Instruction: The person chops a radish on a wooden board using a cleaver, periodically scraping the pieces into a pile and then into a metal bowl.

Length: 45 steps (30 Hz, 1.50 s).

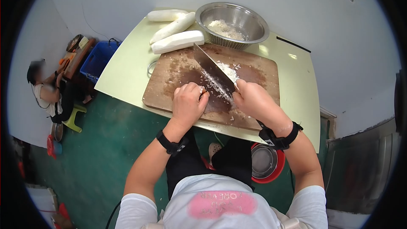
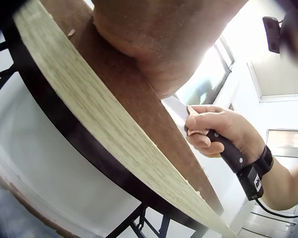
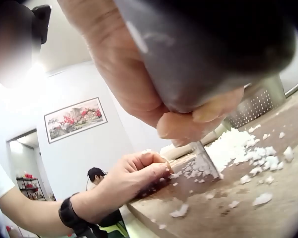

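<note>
My right hand (image 1: pixel 254 97) grips the dark handle (image 2: pixel 227 149) of a cleaver (image 1: pixel 210 64), whose broad blade slants up and left over a wooden cutting board (image 1: pixel 165 87). In the right wrist view, the blade's lower end stands at the board among finely chopped white bits (image 3: pixel 231 148), which look like daikon. More bits lie on both sides of the blade. At the board's near left part rests my left hand (image 1: pixel 186 104), its fingers bent downward, left of the blade. White crumbs stick to its fingers (image 3: pixel 148 153); I cannot tell whether it holds a piece beneath them.
Whole white daikons (image 1: pixel 178 42) lie behind the board on the pale table (image 1: pixel 123 68). Beside them, a perforated steel bowl (image 1: pixel 258 34) holds chopped white bits. A red basin (image 1: pixel 277 169) sits below on the floor. At left, another person (image 1: pixel 50 95) sits near a blue crate (image 1: pixel 96 61).
</note>
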Each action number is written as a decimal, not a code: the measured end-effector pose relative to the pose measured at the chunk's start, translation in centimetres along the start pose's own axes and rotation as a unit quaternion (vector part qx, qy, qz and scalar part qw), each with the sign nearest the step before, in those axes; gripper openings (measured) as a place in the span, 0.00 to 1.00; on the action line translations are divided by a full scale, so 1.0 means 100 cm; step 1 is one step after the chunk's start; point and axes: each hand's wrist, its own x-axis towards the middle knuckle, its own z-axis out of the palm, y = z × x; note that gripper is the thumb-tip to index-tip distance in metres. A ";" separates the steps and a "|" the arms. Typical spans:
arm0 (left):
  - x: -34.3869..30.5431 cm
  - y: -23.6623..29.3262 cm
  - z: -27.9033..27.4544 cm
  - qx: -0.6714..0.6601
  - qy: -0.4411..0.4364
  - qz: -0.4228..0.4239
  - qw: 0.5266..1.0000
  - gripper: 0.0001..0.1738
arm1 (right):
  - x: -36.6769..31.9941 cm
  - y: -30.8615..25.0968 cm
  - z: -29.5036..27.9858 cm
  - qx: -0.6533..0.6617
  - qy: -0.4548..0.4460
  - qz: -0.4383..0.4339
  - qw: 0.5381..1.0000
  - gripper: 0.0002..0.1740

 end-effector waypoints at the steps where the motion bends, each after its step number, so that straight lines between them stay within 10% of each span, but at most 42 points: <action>1: -0.001 0.001 0.000 0.003 -0.004 0.001 1.000 0.05 | -0.001 0.004 0.003 0.002 0.000 0.001 1.000 0.10; 4: 0.000 0.002 0.001 -0.002 0.003 0.000 1.000 0.06 | -0.003 0.015 0.004 -0.021 0.015 -0.036 0.999 0.10; 6: 0.000 0.001 0.001 -0.003 0.000 0.000 1.000 0.06 | -0.009 0.011 -0.005 0.287 -0.051 0.138 0.947 0.09; 11: 0.001 0.001 -0.002 -0.038 -0.049 -0.040 0.997 0.16 | -0.030 0.028 0.000 0.495 -0.014 0.195 0.846 0.07; 16: 0.008 0.029 0.000 -0.067 -0.117 0.125 0.983 0.44 | -0.043 0.032 0.014 0.625 0.017 0.201 0.754 0.06; 24: 0.020 0.046 0.018 -0.067 -0.257 0.252 0.931 0.48 | -0.053 0.028 0.019 0.689 0.016 0.178 0.702 0.06; 34: 0.040 0.029 0.013 0.080 -0.314 0.189 0.927 0.46 | -0.075 0.036 0.004 0.658 -0.003 0.200 0.726 0.06; 38: 0.057 0.004 0.008 -0.064 -0.210 -0.016 0.976 0.45 | -0.085 0.043 -0.011 0.666 -0.014 0.169 0.726 0.06; 40: 0.066 0.010 0.012 -0.316 -0.146 -0.119 0.930 0.46 | -0.084 0.039 -0.019 0.673 -0.018 0.160 0.722 0.07; 42: 0.084 0.037 -0.003 -0.609 -0.100 -0.340 0.710 0.49 | -0.079 0.033 -0.022 0.705 -0.016 0.127 0.698 0.08; 45: 0.095 0.058 0.002 -0.727 -0.093 -0.355 0.580 0.53 | -0.067 0.022 -0.020 0.740 -0.023 0.106 0.664 0.08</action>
